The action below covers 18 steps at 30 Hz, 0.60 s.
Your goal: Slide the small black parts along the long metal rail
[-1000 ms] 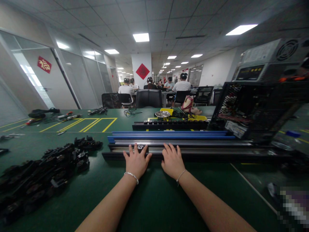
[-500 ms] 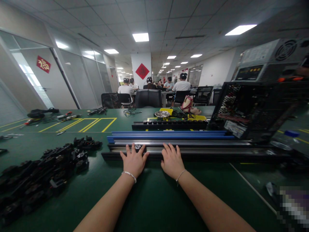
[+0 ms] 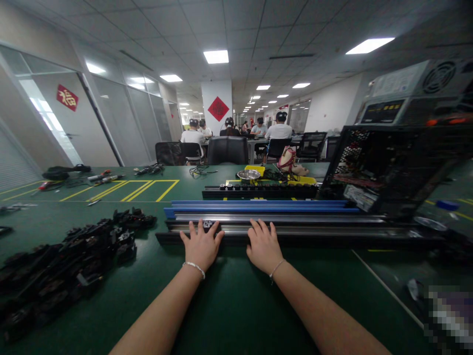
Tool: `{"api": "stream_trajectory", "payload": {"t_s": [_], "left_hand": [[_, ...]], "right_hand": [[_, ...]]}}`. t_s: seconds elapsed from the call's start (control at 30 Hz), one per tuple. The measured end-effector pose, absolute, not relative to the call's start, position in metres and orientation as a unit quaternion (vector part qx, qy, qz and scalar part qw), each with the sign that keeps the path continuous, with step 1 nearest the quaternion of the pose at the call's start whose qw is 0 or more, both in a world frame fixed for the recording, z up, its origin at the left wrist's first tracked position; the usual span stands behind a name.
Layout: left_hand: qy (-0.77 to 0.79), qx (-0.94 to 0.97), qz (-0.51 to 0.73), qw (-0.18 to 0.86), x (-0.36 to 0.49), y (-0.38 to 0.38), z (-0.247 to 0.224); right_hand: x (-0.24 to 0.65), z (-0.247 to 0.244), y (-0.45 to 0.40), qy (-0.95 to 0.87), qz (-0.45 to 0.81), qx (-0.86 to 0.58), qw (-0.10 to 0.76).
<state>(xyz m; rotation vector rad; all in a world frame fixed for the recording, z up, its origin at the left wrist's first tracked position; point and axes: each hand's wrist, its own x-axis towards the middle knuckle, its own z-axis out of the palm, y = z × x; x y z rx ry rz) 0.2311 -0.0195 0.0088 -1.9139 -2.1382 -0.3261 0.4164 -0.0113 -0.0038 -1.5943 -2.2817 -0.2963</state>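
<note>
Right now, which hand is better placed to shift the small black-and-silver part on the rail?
Probably the left hand: it's at the small black-and-silver part; the right hand is farther along the rail.

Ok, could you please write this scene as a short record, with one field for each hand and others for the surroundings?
Left hand: open at the front rail, beside a small part
Right hand: open at the same rail
Behind: blue rail
Left side: pile of black parts
Right side: computer case
Background: seated people
</note>
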Motion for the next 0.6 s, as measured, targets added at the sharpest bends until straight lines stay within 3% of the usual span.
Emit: {"api": "stream_trajectory", "payload": {"t_s": [0.6], "left_hand": [[-0.738,-0.649,-0.109,0.147,0.2210,-0.0168,0.0060]], "right_hand": [[0.4168,-0.0042,-0.0106,-0.803,-0.109,-0.557,0.178]]}}
